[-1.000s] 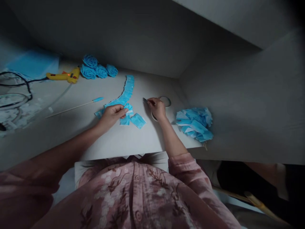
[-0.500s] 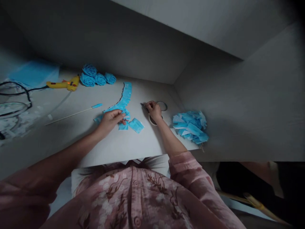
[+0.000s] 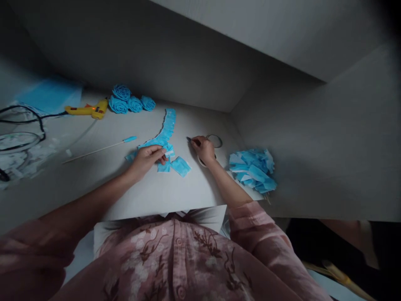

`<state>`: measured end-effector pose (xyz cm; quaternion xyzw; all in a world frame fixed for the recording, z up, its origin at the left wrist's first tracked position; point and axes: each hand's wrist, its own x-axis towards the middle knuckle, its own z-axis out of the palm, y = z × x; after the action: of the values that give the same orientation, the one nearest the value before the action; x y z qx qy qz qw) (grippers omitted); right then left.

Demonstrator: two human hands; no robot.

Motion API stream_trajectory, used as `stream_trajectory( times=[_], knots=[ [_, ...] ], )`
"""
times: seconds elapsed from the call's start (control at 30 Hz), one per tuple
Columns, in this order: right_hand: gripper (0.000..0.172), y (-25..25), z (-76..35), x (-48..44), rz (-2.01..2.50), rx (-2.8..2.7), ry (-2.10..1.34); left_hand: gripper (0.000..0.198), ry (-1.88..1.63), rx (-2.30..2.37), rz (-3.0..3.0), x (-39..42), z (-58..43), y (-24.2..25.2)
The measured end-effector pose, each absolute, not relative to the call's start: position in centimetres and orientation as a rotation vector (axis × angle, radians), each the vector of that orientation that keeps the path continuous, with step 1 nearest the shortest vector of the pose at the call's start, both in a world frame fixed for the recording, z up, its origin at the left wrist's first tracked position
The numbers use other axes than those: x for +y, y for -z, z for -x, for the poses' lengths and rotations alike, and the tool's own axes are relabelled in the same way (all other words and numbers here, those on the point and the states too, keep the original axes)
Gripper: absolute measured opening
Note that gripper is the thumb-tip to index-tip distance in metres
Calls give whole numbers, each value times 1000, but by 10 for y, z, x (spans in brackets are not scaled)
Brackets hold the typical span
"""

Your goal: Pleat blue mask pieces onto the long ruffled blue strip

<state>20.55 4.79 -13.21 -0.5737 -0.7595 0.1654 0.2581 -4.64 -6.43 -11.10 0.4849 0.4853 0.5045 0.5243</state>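
My left hand is closed, pinching a small blue fabric piece with a white edge between thumb and fingers. Beside and partly behind it, a long pleated blue fabric strip curves across the tabletop. Two blue scraps, a squarish one and a smaller one, lie just below these fingers. Over to the right, my right hand is closed on a small dark pointed tool; only its tip shows, poking out leftward. A pale tape roll sits partly hidden under that hand, with a dark ring behind it.
Several blue fabric roses sit at the back beside a yellow glue gun with a black cord. A thin stick with a blue tip lies at left, near white scraps. Crumpled blue fabric rests by the right wall.
The view has shifted slightly, moving everything a little to the right. Both hands keep nearly the same places, the left still pinching the blue piece.
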Motion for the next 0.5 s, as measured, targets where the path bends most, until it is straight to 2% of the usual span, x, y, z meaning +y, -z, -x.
stream_trajectory(
  times=[0.2,0.5],
  knots=[
    [27,124,-199,43,1671,-2094,-361,44,-1215,1163,-1194,-65,47,110],
    [20,123,-196,49,1758,-1994,-425,45,-1224,1173,-1154,-65,48,109]
  ],
)
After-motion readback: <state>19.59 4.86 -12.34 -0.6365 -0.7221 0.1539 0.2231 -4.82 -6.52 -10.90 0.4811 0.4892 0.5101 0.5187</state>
